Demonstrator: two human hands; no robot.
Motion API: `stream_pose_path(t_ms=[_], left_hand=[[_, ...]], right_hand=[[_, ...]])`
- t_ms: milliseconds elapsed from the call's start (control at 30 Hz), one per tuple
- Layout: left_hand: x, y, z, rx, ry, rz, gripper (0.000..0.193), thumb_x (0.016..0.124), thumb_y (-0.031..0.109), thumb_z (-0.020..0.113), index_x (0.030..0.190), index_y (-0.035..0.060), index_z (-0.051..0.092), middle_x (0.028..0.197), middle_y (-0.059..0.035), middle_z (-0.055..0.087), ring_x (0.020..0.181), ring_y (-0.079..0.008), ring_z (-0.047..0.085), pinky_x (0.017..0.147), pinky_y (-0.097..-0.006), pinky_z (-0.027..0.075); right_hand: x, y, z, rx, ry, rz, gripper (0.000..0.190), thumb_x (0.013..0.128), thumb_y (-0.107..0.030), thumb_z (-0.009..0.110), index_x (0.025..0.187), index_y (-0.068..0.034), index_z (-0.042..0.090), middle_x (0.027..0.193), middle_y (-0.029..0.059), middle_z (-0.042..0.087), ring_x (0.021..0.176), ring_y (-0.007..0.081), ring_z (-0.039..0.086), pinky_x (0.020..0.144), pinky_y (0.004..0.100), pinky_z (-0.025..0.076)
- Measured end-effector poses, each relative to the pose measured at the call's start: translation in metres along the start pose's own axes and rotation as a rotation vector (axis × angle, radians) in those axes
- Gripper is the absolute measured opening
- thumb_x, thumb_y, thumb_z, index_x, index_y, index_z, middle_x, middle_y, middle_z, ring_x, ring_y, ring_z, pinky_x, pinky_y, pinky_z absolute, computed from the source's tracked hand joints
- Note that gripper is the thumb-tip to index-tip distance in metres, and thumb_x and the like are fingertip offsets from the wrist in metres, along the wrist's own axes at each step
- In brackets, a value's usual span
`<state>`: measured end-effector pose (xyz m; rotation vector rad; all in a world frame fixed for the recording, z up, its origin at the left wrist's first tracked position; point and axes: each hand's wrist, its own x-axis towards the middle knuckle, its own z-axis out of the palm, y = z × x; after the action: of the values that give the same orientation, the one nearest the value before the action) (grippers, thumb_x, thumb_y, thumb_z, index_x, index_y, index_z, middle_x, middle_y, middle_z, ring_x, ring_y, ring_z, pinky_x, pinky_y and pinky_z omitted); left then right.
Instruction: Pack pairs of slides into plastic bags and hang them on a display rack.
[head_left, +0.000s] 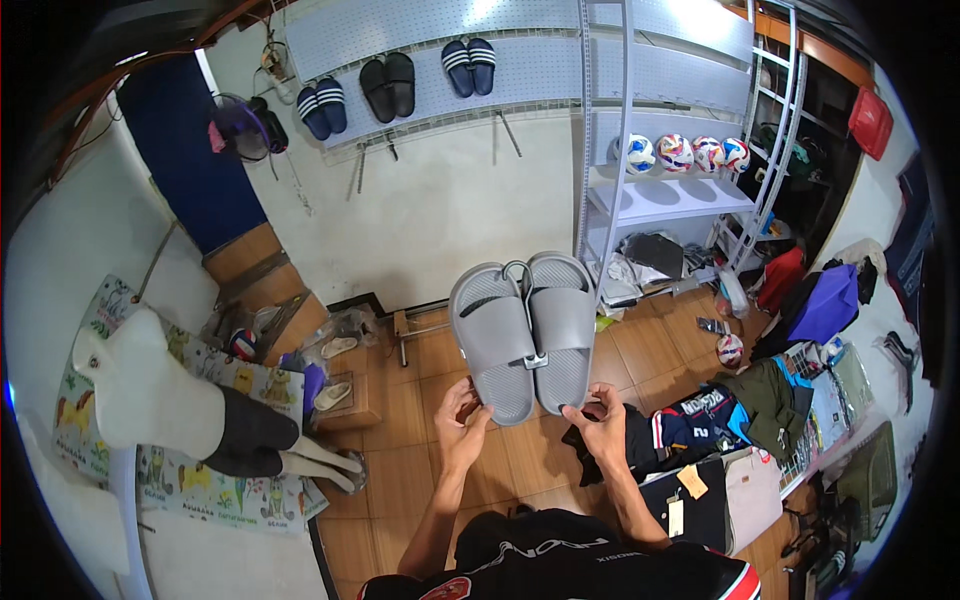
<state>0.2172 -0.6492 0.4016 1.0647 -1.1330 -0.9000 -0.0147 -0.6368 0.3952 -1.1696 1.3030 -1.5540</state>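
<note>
A pair of grey slide sandals (495, 330) is held up side by side in front of me, toes away and heels towards me. A hooked hanger (517, 271) runs between the two slides and curls over at the far end. My left hand (461, 427) pinches the heel of the left slide, thumb on the footbed. The heel of the right slide sits in the grip of my right hand (600, 424), its thumb also on top. The fingers beneath the soles are partly hidden.
Three pairs of slides, one of them black (387, 86), hang on a perforated wall panel (532, 71). Metal shelving (675, 201) with several footballs (675, 153) stands at the right. Folded clothes (701, 424) lie near my right arm. A white mannequin (161, 390) leans at the left.
</note>
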Motion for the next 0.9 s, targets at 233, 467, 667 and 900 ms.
stream_pose_path(t_ms=[233, 467, 667, 900], left_hand=[[0.121, -0.037, 0.028, -0.125, -0.031, -0.06, 0.051, 0.083, -0.013, 0.067, 0.131, -0.0062, 0.051, 0.12, -0.0141, 0.064, 0.109, -0.02, 0.063, 0.095, -0.0312, 0.052], [0.267, -0.069, 0.074, -0.173, -0.147, -0.04, 0.053, 0.085, -0.013, 0.066, 0.135, -0.006, 0.048, 0.122, -0.0147, 0.062, 0.109, -0.0203, 0.063, 0.096, -0.0309, 0.053], [0.397, -0.076, 0.131, -0.171, -0.288, -0.011, 0.054, 0.086, -0.01, 0.067, 0.136, -0.0033, 0.048, 0.125, -0.014, 0.06, 0.112, -0.0206, 0.062, 0.096, -0.0317, 0.053], [0.518, -0.07, 0.194, -0.113, -0.368, 0.003, 0.053, 0.087, -0.005, 0.069, 0.135, -0.0023, 0.048, 0.131, -0.0142, 0.055, 0.115, -0.0227, 0.058, 0.097, -0.0338, 0.055]], right_hand=[[0.112, 0.022, 0.029, -0.01, 0.035, 0.027, 0.048, 0.075, -0.006, 0.086, 0.109, -0.001, 0.052, 0.102, 0.0077, 0.061, 0.083, 0.013, 0.061, 0.072, 0.0282, 0.054], [0.244, 0.028, 0.053, -0.029, 0.125, 0.039, 0.047, 0.077, -0.005, 0.084, 0.111, 0.0, 0.053, 0.105, 0.0097, 0.061, 0.087, 0.0174, 0.064, 0.072, 0.0292, 0.054], [0.364, 0.032, 0.058, -0.014, 0.2, -0.034, 0.048, 0.078, -0.008, 0.084, 0.113, 0.0, 0.052, 0.105, 0.0092, 0.058, 0.084, 0.0152, 0.062, 0.071, 0.0295, 0.053], [0.488, 0.029, 0.062, 0.026, 0.284, -0.121, 0.04, 0.081, -0.006, 0.08, 0.111, -0.001, 0.055, 0.107, 0.0071, 0.059, 0.083, 0.0123, 0.06, 0.069, 0.0277, 0.052]])
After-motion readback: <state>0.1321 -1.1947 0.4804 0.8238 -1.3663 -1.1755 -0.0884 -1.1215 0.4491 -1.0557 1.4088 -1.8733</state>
